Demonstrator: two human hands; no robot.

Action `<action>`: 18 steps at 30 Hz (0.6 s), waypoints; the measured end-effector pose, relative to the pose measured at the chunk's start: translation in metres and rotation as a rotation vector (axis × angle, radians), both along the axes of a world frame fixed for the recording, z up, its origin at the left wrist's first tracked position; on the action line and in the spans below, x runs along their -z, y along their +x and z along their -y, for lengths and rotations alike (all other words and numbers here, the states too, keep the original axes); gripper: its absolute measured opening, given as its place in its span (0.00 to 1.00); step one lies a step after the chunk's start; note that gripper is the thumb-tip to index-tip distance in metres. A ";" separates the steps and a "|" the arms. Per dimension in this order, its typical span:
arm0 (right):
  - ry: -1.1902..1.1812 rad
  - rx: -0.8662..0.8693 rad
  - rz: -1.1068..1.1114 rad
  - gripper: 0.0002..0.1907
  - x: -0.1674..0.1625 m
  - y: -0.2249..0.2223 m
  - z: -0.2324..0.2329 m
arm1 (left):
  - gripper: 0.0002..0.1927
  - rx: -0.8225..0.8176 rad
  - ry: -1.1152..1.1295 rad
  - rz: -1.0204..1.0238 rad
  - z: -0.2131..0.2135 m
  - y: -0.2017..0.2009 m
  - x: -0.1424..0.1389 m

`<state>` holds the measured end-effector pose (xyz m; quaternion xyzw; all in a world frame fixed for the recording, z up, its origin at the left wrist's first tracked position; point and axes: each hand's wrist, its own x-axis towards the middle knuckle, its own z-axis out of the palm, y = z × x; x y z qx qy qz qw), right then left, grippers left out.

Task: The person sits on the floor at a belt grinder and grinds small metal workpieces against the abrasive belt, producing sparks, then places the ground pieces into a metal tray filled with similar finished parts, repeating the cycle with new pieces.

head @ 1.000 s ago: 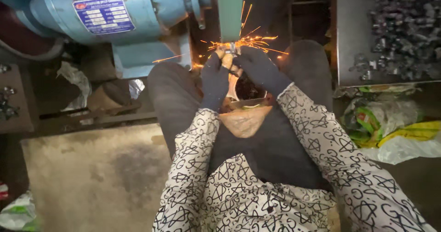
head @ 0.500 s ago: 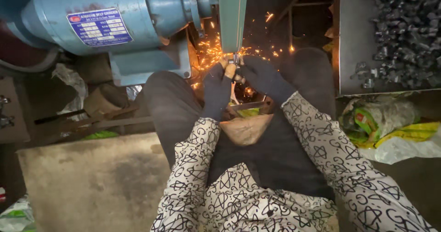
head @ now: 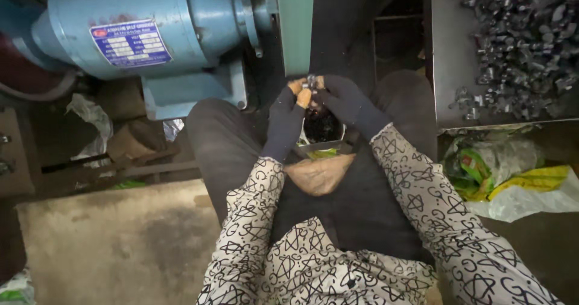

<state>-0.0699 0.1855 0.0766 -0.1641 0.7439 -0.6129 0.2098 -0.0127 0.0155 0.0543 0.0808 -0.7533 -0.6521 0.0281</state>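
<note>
I see both gloved hands — left hand (head: 288,115), right hand (head: 345,103) — fingers pinched around a small metal part (head: 312,80) just below the green belt guard (head: 295,24), grinder motor (head: 145,30) alongside.

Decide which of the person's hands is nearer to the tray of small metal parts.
Right. The right hand lies on the same side as the tray of metal parts, though apart from it; the left hand sits beyond the right hand, farther away.

Blue rectangular label plate (head: 130,44) with a red patch at its corner, fixed on the pale blue motor housing (head: 151,27), upper left of the frame. Green and yellow printed plastic bags (head: 512,172) crumpled at right edge, below the tray (head: 443,69).
</note>
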 end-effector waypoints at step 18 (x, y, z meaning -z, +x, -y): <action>0.044 0.118 0.080 0.08 0.007 -0.006 0.007 | 0.16 -0.186 0.131 0.053 -0.006 -0.006 0.018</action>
